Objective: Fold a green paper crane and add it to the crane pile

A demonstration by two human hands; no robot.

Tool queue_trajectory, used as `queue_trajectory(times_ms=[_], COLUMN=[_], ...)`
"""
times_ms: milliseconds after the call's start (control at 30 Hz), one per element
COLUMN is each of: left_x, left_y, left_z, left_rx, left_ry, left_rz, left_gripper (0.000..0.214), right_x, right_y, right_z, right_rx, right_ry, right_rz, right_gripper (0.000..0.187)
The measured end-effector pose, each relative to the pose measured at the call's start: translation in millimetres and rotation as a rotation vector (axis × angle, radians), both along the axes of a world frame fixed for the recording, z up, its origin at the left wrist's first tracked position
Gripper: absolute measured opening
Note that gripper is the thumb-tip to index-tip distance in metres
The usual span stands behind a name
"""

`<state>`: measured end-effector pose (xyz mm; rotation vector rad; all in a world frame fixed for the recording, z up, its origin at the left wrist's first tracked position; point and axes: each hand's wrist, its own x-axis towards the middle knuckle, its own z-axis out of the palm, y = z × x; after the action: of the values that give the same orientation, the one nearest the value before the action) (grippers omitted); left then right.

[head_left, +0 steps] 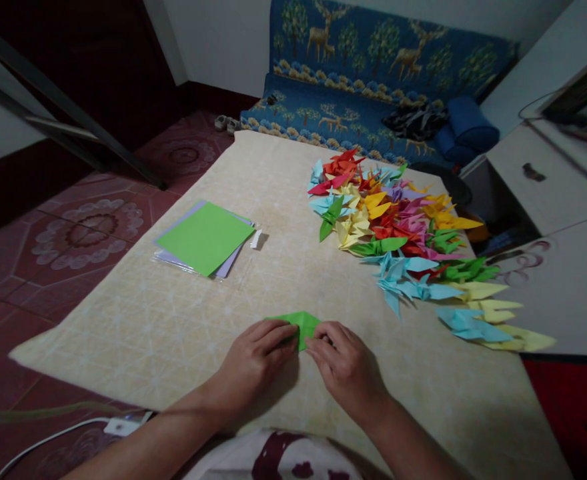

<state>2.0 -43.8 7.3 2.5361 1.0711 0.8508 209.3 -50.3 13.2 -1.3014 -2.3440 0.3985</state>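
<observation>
A partly folded sheet of green origami paper [304, 323] lies on the table near its front edge, between my two hands. My left hand [266, 348] covers its left part, with the fingers bent and pressed on the paper. On the right side, my right hand [341, 350] pinches the paper's edge between thumb and fingers. Both hands hide parts of the sheet, so its full shape does not show.
A stack of square paper [204, 237], green on top of purple, lies at the left with a clear wrapper. Many folded paper cranes [393, 220] in several colours are heaped along the right side of the table [138, 333]. Behind stands a blue patterned sofa [343, 100].
</observation>
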Motion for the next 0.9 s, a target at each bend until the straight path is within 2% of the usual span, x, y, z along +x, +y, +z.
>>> queue_trajectory(times_ms=[200,400,500,700,900], left_x=[3,3,4,6,13], left_y=[0,1,2,3,4], left_z=[-5.6,-4.8,-4.8,-1.1,1.9], left_rx=[-0.063,-0.135,-0.158,-0.203,-0.213], left_ry=[-0.058,-0.048,-0.056,-0.076,-0.014], left_rz=[0.033,0.083,0.096,0.146,0.22], left_gripper=[0.014,0.013,0.014,0.015,0.014], right_x=[-2,-3,-5,-11,-16], right_y=[0,0,0,2,8], right_z=[-6.3,-7.6,-5.6,3.3,11.7], right_rx=[-0.042,0.004,0.012,-0.115,-0.176], right_ry=[0.019,0.044,0.067,0.044,-0.004], right_rz=[-0.032,-0.021,-0.037,-0.153,-0.203], right_gripper=[0.016,0.01,0.014,0.013,0.012])
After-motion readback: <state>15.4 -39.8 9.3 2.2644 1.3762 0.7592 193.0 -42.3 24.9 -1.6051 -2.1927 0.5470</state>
